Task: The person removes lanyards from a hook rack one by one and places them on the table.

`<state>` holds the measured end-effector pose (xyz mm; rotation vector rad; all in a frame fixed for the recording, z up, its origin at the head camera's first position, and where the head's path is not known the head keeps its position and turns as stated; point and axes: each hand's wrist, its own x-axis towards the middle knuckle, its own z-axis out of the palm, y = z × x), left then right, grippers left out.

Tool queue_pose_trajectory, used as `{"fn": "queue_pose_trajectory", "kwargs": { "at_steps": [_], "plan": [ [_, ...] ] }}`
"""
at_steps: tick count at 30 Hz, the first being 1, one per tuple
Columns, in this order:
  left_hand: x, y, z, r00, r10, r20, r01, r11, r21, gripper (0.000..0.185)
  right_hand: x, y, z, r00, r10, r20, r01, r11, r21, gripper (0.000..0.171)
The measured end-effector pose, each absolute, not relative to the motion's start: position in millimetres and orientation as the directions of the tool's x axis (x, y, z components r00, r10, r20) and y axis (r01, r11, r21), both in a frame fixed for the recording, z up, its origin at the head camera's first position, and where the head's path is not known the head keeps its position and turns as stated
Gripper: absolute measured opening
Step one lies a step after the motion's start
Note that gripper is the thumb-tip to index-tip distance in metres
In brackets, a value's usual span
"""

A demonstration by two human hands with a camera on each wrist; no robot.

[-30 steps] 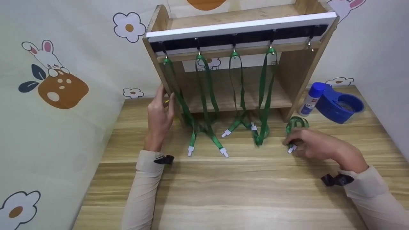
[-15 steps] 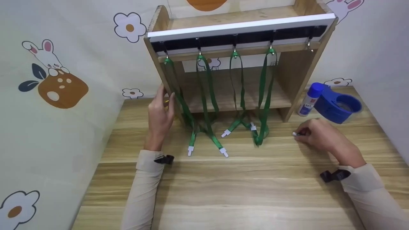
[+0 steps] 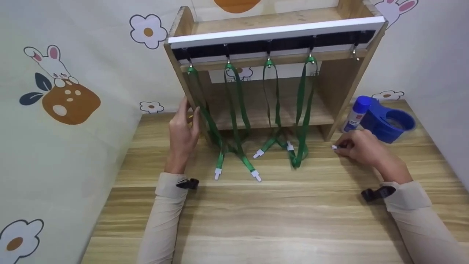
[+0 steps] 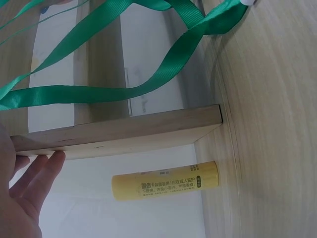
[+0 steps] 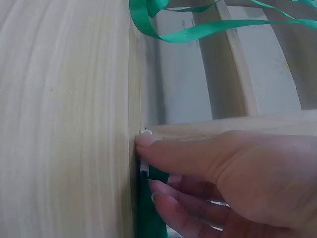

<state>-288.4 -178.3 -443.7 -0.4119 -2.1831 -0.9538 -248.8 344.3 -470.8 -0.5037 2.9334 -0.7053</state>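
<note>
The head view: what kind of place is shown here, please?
Probably a staged tabletop corner in a child-themed room, or a craft desk. The walls carry cartoon rabbits and flowers, a small wooden rack with green lanyards on hooks stands on the wooden table, and a blue tape dispenser sits beside it.

Green lanyard point(image 5: 148, 208), white clip, bunched on tabletop

Staged craft corner of nursery style: a wooden table point(image 3: 256, 220) enclosed by walls papered with cartoon rabbits point(image 3: 51, 66) and flowers point(image 3: 147, 31), a small wooden rack point(image 3: 271, 73) hung with green lanyards point(image 3: 234, 106), and a glue stick point(image 3: 354, 113) beside a blue tape dispenser point(image 3: 388, 123) at the table's far right corner.
</note>
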Motion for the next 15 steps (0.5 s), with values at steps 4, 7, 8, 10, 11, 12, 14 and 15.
{"fn": "queue_pose_trajectory", "kwargs": {
  "at_steps": [4, 7, 8, 10, 11, 12, 14, 15],
  "plan": [
    [-290.6, -178.0, -442.8, -0.683, 0.01, 0.73, 0.546, 0.672, 0.501, 0.05, -247.0, 352.1, -468.9, -0.949, -0.317, 0.004, -0.287, 0.854, -0.434, 0.016],
    [-291.9, -178.7, -443.7, -0.667, 0.016, 0.745, 0.564, 0.664, 0.491, 0.05, -246.4, 353.8, -468.4, -0.956, -0.293, -0.016, -0.259, 0.87, -0.42, 0.019],
    [-292.2, -178.8, -444.1, -0.663, 0.02, 0.748, 0.569, 0.663, 0.486, 0.05, -246.0, 353.6, -468.0, -0.958, -0.284, -0.027, -0.248, 0.876, -0.414, 0.02],
    [-292.0, -178.8, -444.8, -0.663, 0.024, 0.748, 0.573, 0.66, 0.486, 0.05, -244.4, 352.0, -465.6, -0.961, -0.269, -0.059, -0.223, 0.886, -0.407, 0.025],
    [-291.8, -178.5, -445.1, -0.665, 0.023, 0.747, 0.573, 0.656, 0.49, 0.051, -243.3, 350.5, -463.3, -0.962, -0.264, -0.071, -0.215, 0.89, -0.401, 0.028],
    [-291.7, -178.2, -445.4, -0.667, 0.02, 0.745, 0.574, 0.652, 0.495, 0.051, -241.7, 347.9, -459.7, -0.963, -0.26, -0.072, -0.212, 0.894, -0.394, 0.031],
    [-291.3, -177.5, -445.8, -0.671, 0.016, 0.741, 0.57, 0.65, 0.502, 0.051, -237.4, 340.5, -449.5, -0.965, -0.26, -0.035, -0.227, 0.896, -0.381, 0.033],
    [-291.2, -177.2, -446.0, -0.672, 0.013, 0.74, 0.57, 0.647, 0.507, 0.051, -235.5, 335.3, -443.3, -0.965, -0.264, -0.001, -0.243, 0.892, -0.381, 0.031]
  ]
}}
